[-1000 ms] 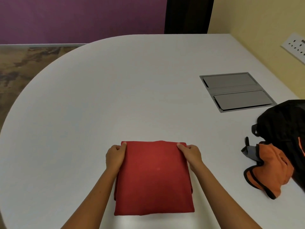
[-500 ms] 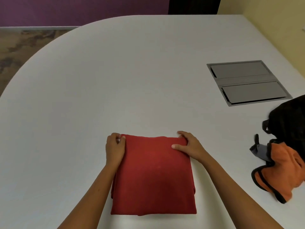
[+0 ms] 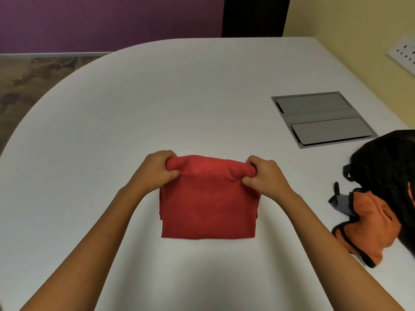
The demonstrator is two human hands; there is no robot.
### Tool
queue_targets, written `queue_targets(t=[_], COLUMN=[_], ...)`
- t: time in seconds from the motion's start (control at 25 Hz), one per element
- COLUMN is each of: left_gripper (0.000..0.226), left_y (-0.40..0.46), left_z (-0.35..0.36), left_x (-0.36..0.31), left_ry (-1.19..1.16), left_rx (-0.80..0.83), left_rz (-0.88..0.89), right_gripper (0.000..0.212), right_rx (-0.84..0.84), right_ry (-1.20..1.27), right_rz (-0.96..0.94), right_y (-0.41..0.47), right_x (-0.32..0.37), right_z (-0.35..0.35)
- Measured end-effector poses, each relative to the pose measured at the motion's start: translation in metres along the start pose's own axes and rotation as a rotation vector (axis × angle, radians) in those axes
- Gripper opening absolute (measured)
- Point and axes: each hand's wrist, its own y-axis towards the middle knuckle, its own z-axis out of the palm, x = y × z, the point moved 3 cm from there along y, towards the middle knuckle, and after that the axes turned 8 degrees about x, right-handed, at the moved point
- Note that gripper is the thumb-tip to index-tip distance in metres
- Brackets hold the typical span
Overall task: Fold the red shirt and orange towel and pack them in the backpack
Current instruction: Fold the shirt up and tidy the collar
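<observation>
Both hands — left hand (image 3: 157,170), right hand (image 3: 266,176) — now clench and lift the red shirt's (image 3: 208,203) far edge, starting another fold toward the near side.

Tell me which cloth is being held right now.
The red shirt: the left hand and right hand grip its far corners. The orange towel lies untouched beside the backpack.

Soft, even indoor light, faint shadows, slightly soft focus, wide-angle bending at edges

left hand (image 3: 157,171) bare | right hand (image 3: 266,177) bare | forearms unsleeved, no jewellery
</observation>
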Motion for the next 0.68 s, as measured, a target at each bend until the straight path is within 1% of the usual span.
queue_targets(t=[0.08,0.16,0.28,0.36,0.4,0.48,0.52,0.6,0.68], left_gripper=[0.015,0.019,0.025,0.019,0.015,0.015,0.016,0.016,0.020], left_y=[-0.011,-0.027,-0.054,-0.074,-0.086,-0.115,-0.131,-0.157,-0.171], left_z=[-0.021,-0.028,-0.006,0.032,0.057,0.110,0.134,0.167,0.178], left_x=[-0.023,-0.036,-0.024,0.005,0.023,0.057,0.071,0.089,0.093], left_ry=[0.030,0.124,0.338,0.507,0.565,0.659,0.687,0.674,0.601], left_rx=[-0.145,-0.248,-0.312,-0.272,-0.218,-0.088,-0.051,-0.030,-0.028], left_rz=[0.131,0.265,0.464,0.515,0.515,0.502,0.496,0.454,0.373], right_gripper=[0.021,0.027,0.029,0.030,0.030,0.021,0.017,0.016,0.021], right_rx=[-0.138,-0.239,-0.358,-0.332,-0.300,-0.212,-0.172,-0.130,-0.097], right_ry=[0.009,-0.027,-0.240,-0.409,-0.478,-0.574,-0.599,-0.611,-0.551], right_rz=[-0.074,-0.179,-0.336,-0.355,-0.354,-0.367,-0.371,-0.352,-0.288], right_y=[-0.015,-0.034,-0.066,-0.087,-0.100,-0.127,-0.142,-0.166,-0.181], right_x=[0.014,0.023,0.017,-0.004,-0.017,-0.046,-0.059,-0.077,-0.086], right_z=[-0.025,-0.036,-0.017,0.022,0.047,0.102,0.127,0.164,0.178])
